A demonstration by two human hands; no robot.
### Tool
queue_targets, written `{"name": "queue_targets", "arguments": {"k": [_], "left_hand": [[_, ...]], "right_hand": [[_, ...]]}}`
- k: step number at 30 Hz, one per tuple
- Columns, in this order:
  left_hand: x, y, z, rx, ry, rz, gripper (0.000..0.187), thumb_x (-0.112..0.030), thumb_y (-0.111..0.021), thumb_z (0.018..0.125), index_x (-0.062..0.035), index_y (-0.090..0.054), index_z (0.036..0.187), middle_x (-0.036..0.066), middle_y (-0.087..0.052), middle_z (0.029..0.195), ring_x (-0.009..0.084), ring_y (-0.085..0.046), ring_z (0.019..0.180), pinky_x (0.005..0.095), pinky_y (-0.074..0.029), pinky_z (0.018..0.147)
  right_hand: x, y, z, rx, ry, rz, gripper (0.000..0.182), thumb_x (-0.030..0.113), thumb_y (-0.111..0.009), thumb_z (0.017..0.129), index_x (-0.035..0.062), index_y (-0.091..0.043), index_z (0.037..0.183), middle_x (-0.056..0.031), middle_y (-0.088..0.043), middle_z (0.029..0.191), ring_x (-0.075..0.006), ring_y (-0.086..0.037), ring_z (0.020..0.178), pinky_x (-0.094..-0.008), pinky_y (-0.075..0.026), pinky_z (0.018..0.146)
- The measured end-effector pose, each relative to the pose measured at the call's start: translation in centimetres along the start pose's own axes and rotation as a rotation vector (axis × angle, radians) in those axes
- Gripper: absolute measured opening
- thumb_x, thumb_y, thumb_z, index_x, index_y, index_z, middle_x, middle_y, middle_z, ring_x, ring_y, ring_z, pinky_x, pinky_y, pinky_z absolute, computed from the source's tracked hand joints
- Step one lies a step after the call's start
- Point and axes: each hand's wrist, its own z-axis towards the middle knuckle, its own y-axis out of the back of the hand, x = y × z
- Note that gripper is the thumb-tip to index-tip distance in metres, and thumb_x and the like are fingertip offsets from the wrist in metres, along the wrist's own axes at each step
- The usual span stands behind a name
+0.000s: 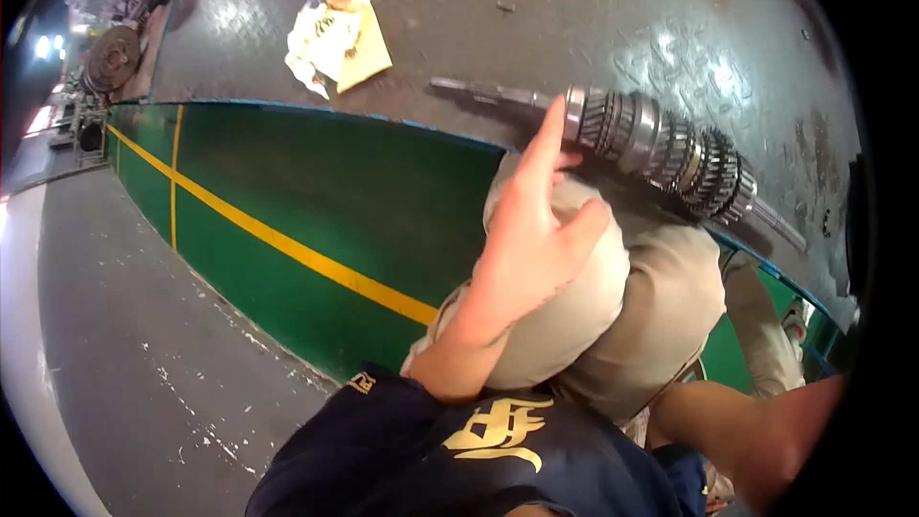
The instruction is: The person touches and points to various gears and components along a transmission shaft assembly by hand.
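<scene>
At the right-centre of the frame, the left hand reaches open, forefinger touching the gear shaft lying flat on the steel table, while the right hand stays unseen.

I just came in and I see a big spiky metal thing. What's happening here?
A person in tan trousers is crouched by a steel table. On it lies a gear shaft, a long rod ringed with toothed wheels. The left hand reaches up, its index fingertip touching the shaft's near end; it grips nothing. Only the right forearm shows, low down, with the hand out of sight. A rag lies farther back on the table.
</scene>
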Motion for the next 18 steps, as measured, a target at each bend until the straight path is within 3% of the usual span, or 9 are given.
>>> {"name": "queue_targets", "arguments": {"k": [7,18], "left_hand": [[0.3,-0.1,-0.1,-0.007,-0.003,0.053,0.084,-0.007,-0.062,0.077,0.0004,-0.027,0.153,0.02,-0.059,0.125,0.026,-0.058,0.114,0.0346,-0.044,0.098],[0.6,0.0,-0.1,0.001,-0.007,0.043,0.082,-0.005,-0.059,0.078,-0.0008,-0.027,0.153,0.02,-0.06,0.125,0.0254,-0.058,0.114,0.0346,-0.042,0.1]], "right_hand": [[1.0,0.4,1.5,0.012,0.208,0.119,0.052,0.014,-0.06,0.091,-0.0028,-0.049,0.139,-0.0004,-0.052,0.081,-0.0113,-0.043,0.071,-0.0244,-0.035,0.064],[1.4,1.6,2.8,-0.022,0.332,0.188,0.051,0.017,-0.058,0.092,-0.0024,-0.05,0.138,-0.0033,-0.052,0.087,-0.0146,-0.044,0.078,-0.0276,-0.035,0.07]]}}
